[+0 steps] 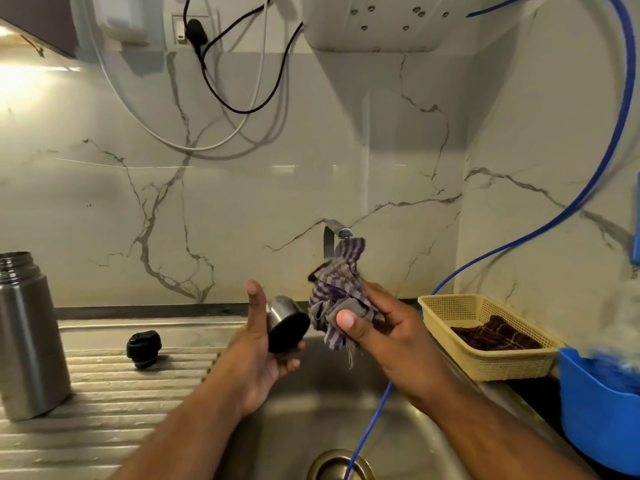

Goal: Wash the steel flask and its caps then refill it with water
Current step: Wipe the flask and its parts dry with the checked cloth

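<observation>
Steel cap [282,315] gripped in left hand [258,358], cloth [336,289] pinched in right hand [391,337]; flask [26,334], perhaps plastic black stopper [143,344] on drainboard [121,393].

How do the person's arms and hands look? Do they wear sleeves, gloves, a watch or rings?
The left forearm and the right forearm are bare up to the picture's edge; no sleeve shows. The left hand and the right hand wear no gloves. No watch, bracelet or ring is visible on the wrists or the fingers that show.
</observation>
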